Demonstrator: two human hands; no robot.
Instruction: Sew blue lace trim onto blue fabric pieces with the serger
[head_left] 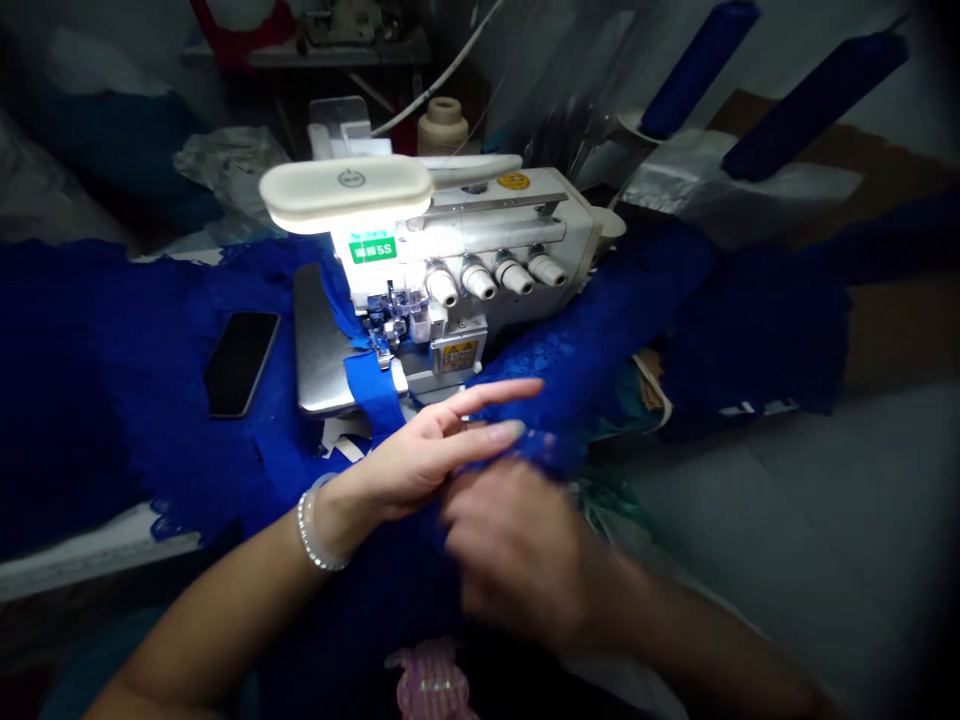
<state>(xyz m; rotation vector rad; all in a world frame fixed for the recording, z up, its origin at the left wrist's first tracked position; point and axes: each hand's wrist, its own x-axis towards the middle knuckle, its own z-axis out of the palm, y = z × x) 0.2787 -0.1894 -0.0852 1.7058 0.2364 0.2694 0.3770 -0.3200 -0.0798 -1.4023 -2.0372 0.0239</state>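
Observation:
My left hand (427, 455), a bead bracelet on its wrist, reaches right over blue lace fabric (570, 350) with its fingers stretched out and apart, the fingertips touching the cloth. My right hand (510, 545) lies just below it, smeared by motion, knuckles up against the same fabric; its fingers cannot be made out. A white overlock sewing machine (480, 240) stands behind the hands with its lamp lit. A strip of blue cloth (371, 390) runs out from under its presser foot.
A black phone (240, 362) lies on blue fabric left of the machine. Two dark blue thread cones (814, 105) stand at the back right beside crumpled plastic. A cream spool (442, 122) sits behind the machine. Grey tabletop shows at right.

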